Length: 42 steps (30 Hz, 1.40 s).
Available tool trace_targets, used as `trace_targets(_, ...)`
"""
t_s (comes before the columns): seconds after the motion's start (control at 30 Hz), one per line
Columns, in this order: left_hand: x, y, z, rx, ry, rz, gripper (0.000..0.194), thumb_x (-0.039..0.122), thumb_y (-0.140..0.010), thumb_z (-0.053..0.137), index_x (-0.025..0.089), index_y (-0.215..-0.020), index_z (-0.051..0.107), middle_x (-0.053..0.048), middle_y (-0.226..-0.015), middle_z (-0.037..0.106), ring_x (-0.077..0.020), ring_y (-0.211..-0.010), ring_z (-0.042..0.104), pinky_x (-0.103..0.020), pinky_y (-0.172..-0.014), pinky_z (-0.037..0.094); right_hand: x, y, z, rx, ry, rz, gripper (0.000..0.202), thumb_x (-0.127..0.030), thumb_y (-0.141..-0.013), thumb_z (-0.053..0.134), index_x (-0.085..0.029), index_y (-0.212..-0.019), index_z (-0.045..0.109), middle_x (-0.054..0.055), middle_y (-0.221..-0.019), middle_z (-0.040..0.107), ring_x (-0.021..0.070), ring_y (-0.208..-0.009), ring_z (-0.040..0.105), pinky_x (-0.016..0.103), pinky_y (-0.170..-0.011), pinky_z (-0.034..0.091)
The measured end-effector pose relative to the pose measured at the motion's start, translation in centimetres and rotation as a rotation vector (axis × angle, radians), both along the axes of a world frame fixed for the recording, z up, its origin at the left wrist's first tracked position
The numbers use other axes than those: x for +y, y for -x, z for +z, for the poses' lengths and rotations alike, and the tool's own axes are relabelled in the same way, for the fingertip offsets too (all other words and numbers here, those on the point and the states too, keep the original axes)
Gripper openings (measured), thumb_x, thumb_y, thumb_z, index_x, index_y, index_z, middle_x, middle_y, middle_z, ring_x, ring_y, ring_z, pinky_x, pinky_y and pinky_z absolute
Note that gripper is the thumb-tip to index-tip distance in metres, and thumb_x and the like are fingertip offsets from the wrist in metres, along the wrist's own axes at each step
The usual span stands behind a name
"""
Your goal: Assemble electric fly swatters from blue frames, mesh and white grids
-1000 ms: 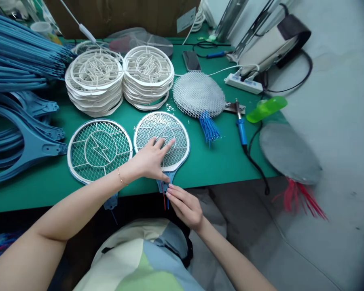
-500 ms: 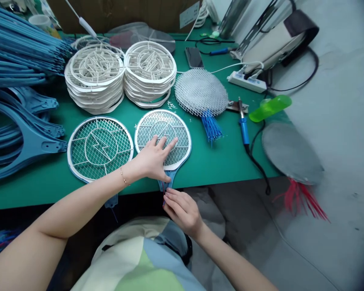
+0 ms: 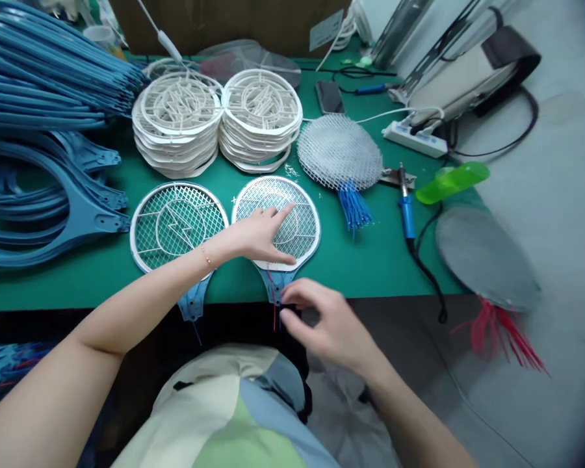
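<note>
My left hand lies with spread fingers on the mesh of a blue racket frame with a white ring, near the table's front edge. A red wire and a darker wire hang from that racket's blue neck. Just right of the neck is my right hand, thumb and fingertips apart, with nothing visible between them. A second racket, with a lightning-bolt ring over its mesh, lies to the left, partly under my left forearm.
Two stacks of white rings stand behind the rackets. Blue frames are piled left. Rightward lie round meshes with blue wires, a soldering iron, a green object, a power strip and a grey disc with red wires.
My right hand has let go of the wires and opened, moving slightly right. My left hand has shifted a little up the mesh. The whole view has moved slightly.
</note>
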<state>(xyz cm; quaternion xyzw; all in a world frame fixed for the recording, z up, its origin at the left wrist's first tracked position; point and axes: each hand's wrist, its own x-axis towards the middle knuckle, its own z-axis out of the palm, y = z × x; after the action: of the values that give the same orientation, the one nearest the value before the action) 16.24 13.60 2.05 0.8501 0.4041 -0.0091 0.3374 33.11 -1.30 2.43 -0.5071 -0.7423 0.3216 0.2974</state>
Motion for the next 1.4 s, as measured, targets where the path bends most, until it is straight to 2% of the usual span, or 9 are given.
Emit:
trace_targets(0.13,-1.5,6.8,1.2,-0.161,-0.025,0.087,0.086,0.04,-0.087,0.055,0.024,-0.161,0.014,-0.01,-0.168,0.015,-0.0318,-0.152,0.021,-0.043,-0.118,0.031,0.7,0.7,1.4,0.297,-0.216,-0.187,0.01,-0.014,-0.09,0.055,-0.021,-0.089,0.062,0.003,-0.086,0.066,0.0171,-0.084,0.064,0.028,-0.07,0.052)
trace_targets(0.23,-6.2,13.6,1.0,-0.01,-0.109,0.16,0.093,0.018,-0.074,0.055,0.029,-0.16,0.02,-0.002,-0.169,0.015,-0.0319,-0.155,0.009,-0.049,-0.123,0.019,-0.1,3.4,0.0,0.205,-0.202,0.026,0.021,-0.01,-0.088,0.054,-0.019,-0.105,0.063,0.006,-0.095,0.068,0.0181,-0.089,0.066,0.03,-0.076,0.055)
trace_targets(0.33,-10.8,17.5,0.0,0.134,-0.101,0.309,0.1,0.016,-0.07,0.056,0.028,-0.161,0.016,-0.003,-0.169,0.01,-0.0371,-0.154,0.001,-0.06,-0.121,0.016,-0.6,6.9,-2.7,-0.04,-0.286,0.279,0.045,-0.004,-0.088,0.049,-0.015,-0.131,0.058,0.013,-0.118,0.067,0.0241,-0.112,0.064,0.038,-0.091,0.057)
trace_targets(0.43,-12.7,17.3,-0.7,0.096,-0.198,0.359,0.092,0.017,-0.076,0.056,0.028,-0.16,0.021,-0.003,-0.168,0.012,-0.0347,-0.154,0.005,-0.06,-0.122,0.01,-0.3,9.5,-5.4,-0.154,-0.428,0.399,0.046,-0.001,-0.092,0.046,-0.012,-0.135,0.058,0.015,-0.122,0.067,0.0259,-0.119,0.062,0.04,-0.095,0.057)
trace_targets(0.57,-12.2,15.5,-1.1,-0.071,-0.147,0.348,0.091,0.009,-0.074,0.052,0.029,-0.159,0.024,-0.002,-0.168,0.014,-0.0281,-0.155,0.009,-0.052,-0.125,0.014,0.3,10.7,-7.5,-0.069,-0.565,0.402,0.031,-0.005,-0.092,0.058,-0.013,-0.12,0.068,0.013,-0.11,0.072,0.0253,-0.111,0.066,0.039,-0.094,0.059)
trace_targets(0.73,-11.7,16.3,-1.9,-0.258,0.064,0.421,0.083,0.013,-0.082,0.051,0.025,-0.16,0.024,-0.004,-0.166,0.02,-0.0245,-0.154,0.011,-0.045,-0.124,0.021,-0.1,10.9,-7.2,0.021,-0.568,0.384,0.028,-0.005,-0.089,0.064,-0.017,-0.112,0.072,0.011,-0.102,0.074,0.0245,-0.107,0.068,0.039,-0.088,0.062)
trace_targets(1.0,-11.3,16.9,-2.6,-0.318,0.096,0.383,0.092,0.024,-0.082,0.068,0.024,-0.161,0.021,-0.009,-0.167,0.019,-0.0274,-0.155,0.008,-0.048,-0.124,0.019,-0.8,12.1,-6.5,0.104,-0.543,0.386,0.02,-0.002,-0.087,0.066,-0.013,-0.102,0.072,0.01,-0.093,0.075,0.0222,-0.097,0.072,0.036,-0.088,0.063)
trace_targets(1.23,-11.2,17.0,-3.0,-0.333,0.1,0.375,0.095,0.025,-0.081,0.073,0.025,-0.16,0.022,-0.009,-0.167,0.017,-0.0263,-0.155,0.005,-0.049,-0.124,0.018,-1.6,12.3,-8.2,0.163,-0.541,0.409,0.021,0.005,-0.084,0.062,-0.006,-0.101,0.069,0.017,-0.1,0.075,0.027,-0.11,0.07,0.036,-0.095,0.062)
trace_targets(1.4,-11.1,17.0,-2.8,-0.336,0.118,0.368,0.095,0.025,-0.082,0.074,0.027,-0.16,0.021,-0.008,-0.168,0.016,-0.0262,-0.155,0.005,-0.049,-0.124,0.017,-2.1,12.2,-9.1,0.227,-0.529,0.368,0.023,0.005,-0.085,0.061,-0.01,-0.1,0.068,0.015,-0.098,0.075,0.0259,-0.111,0.07,0.036,-0.093,0.063)
